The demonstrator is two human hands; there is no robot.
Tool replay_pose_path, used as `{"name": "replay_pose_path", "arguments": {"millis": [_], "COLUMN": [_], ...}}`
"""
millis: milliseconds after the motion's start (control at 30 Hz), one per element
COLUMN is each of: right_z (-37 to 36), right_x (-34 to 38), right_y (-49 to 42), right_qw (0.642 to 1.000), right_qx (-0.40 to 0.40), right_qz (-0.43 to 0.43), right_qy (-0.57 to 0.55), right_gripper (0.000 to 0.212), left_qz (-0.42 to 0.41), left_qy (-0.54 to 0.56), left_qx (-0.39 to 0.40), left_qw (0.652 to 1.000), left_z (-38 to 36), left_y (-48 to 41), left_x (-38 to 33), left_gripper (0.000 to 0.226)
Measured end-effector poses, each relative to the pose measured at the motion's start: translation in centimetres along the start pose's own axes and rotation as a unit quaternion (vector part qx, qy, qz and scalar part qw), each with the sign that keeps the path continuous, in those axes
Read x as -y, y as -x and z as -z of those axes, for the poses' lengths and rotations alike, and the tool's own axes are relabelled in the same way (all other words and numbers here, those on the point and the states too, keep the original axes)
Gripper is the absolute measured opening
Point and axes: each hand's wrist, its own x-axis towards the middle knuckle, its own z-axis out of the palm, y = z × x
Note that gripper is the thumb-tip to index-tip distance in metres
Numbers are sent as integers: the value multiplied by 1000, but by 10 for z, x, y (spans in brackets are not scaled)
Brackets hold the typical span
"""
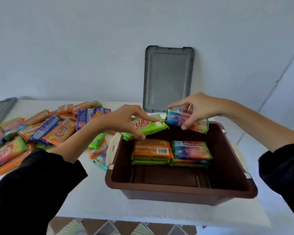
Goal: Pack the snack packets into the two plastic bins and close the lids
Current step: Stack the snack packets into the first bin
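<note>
Left sleeve foreground | left hand pinches green packet | right hand: rainbow packet

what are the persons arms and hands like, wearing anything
Both arms wear loose black long sleeves, plain with no markings. The left sleeve and the right sleeve each end partway up the forearm, leaving the wrist bare. The left hand and right hand are bare: no gloves, and no rings, watch or bracelet show.

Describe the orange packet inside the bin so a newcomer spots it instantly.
Find the brown bin on the white table. Two stacks sit inside; the orange packet tops the left one. Unlike the rainbow packet beside it, it shows a barcode.
</note>
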Motion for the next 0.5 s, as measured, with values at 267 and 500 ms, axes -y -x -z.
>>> {"name": "replay_pose_path", "arguments": {"millis": [267, 500], "right_z": [-58, -98], "right_x": [-17, -20], "right_y": [17, 14], "right_qw": [996, 990], "right_qx": [-37, -24], "right_qz": [5, -12], "right_qy": [82, 135], "right_gripper": [80, 80], "left_qz": [-51, -67], "left_qy": [-198, -239], "left_qx": [92, 89], "left_qw": [975, 965], "left_z": [-47, -63], "left_y": [-33, -31], "left_x": [-9, -4], "left_gripper": [62, 67]}}
